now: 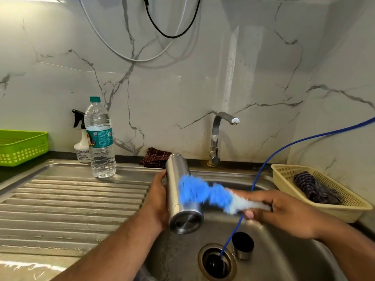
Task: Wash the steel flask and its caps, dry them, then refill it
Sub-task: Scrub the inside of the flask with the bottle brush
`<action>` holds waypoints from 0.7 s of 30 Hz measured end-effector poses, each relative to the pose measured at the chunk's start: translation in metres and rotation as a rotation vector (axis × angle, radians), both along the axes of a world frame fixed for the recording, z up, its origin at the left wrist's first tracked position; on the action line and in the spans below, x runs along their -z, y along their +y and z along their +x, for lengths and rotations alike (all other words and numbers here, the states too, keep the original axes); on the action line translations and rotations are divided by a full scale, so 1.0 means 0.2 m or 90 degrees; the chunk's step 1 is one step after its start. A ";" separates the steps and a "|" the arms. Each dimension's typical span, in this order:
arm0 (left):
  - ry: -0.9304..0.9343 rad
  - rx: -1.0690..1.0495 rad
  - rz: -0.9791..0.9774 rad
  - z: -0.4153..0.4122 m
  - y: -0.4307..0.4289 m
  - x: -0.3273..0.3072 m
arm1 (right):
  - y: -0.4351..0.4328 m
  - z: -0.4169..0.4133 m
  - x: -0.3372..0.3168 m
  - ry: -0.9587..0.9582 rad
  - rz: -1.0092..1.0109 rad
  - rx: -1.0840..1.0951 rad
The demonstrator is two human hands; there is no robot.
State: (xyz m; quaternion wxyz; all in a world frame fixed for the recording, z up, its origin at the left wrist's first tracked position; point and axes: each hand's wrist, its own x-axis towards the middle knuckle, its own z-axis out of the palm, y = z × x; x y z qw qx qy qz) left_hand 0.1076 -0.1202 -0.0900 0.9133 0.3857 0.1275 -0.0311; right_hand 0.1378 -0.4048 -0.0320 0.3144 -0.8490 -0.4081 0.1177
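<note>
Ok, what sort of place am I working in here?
Most likely a home kitchen: a steel sink with a ribbed draining board, a tap against a marble-look wall, and a flask being scrubbed with a blue brush.

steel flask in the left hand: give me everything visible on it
The cylindrical brushed-steel flask has a plain silvery body with a seam line near its base end. It is held tilted over the steel sink basin, its flat circular base towards the camera and its rounded far end pointing up and away. The left hand has its grip around the body from the left. The blue bristles of the bottle brush, held in the right hand, rest against its right side. Whether a cap is on cannot be told.
</note>
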 end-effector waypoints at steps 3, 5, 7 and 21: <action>0.027 -0.005 0.035 -0.01 -0.02 0.00 | 0.02 -0.01 0.01 -0.007 -0.034 -0.005; 0.030 0.010 0.068 -0.02 -0.04 -0.02 | 0.03 -0.01 0.03 0.002 -0.049 -0.014; 0.035 0.003 0.119 -0.01 -0.05 -0.02 | 0.02 0.01 0.04 -0.066 -0.033 0.037; 0.015 0.053 0.190 -0.08 -0.10 -0.09 | -0.02 0.00 0.02 0.028 -0.093 -0.075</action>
